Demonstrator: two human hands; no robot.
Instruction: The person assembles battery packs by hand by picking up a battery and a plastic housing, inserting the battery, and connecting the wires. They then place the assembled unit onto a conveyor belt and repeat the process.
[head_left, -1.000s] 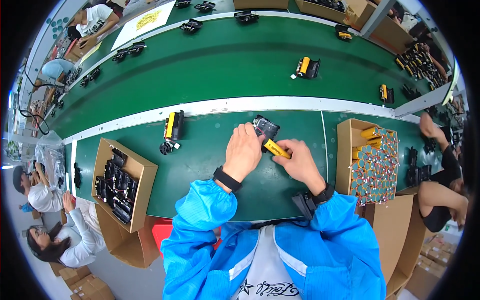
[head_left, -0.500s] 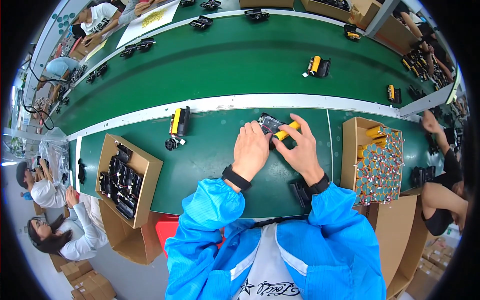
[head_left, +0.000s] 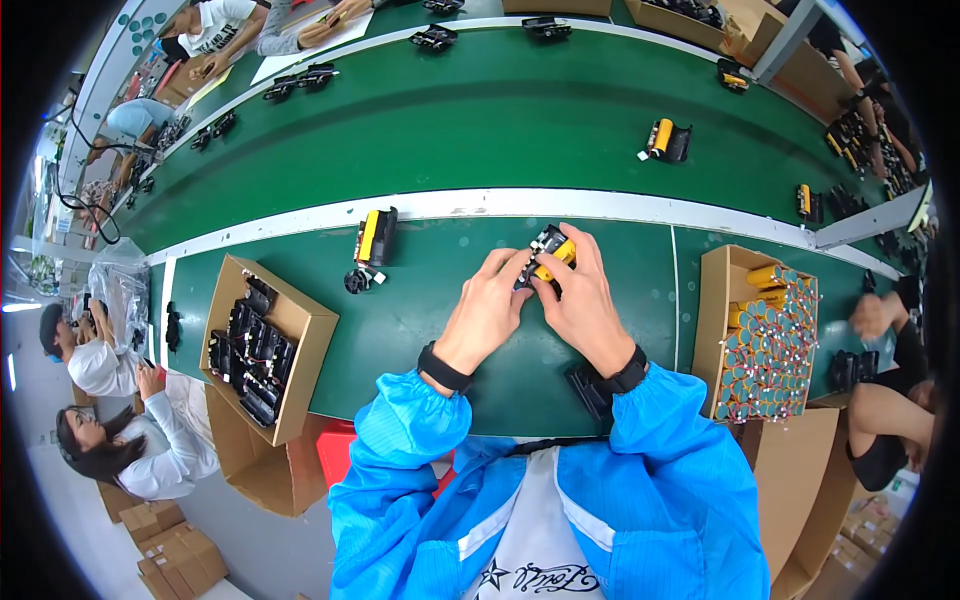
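Observation:
Both of my hands meet over the green bench around a black plastic housing (head_left: 547,240) with a yellow cylindrical battery (head_left: 564,252) at its right side. My left hand (head_left: 482,312) grips the housing's left end, fingers closed. My right hand (head_left: 585,308) is closed on the battery, thumb and fingers pressing it against the housing; whether it is fully seated I cannot tell. Left of my hands lies another black housing with a yellow battery (head_left: 374,238), a small round black part (head_left: 356,281) beside it. A black housing piece (head_left: 588,391) lies by my right wrist.
A cardboard box of black housings (head_left: 318,322) stands at left, and a cardboard box of yellow batteries (head_left: 712,300) at right. Beyond a white rail (head_left: 470,203), a green belt (head_left: 420,130) carries several assemblies. Other people sit at both sides; one's hand (head_left: 873,315) is at far right.
My right hand has brought the yellow battery from beside the housing in against it. My hands have drawn closer together, and the housing is turned. The whole view has shifted slightly.

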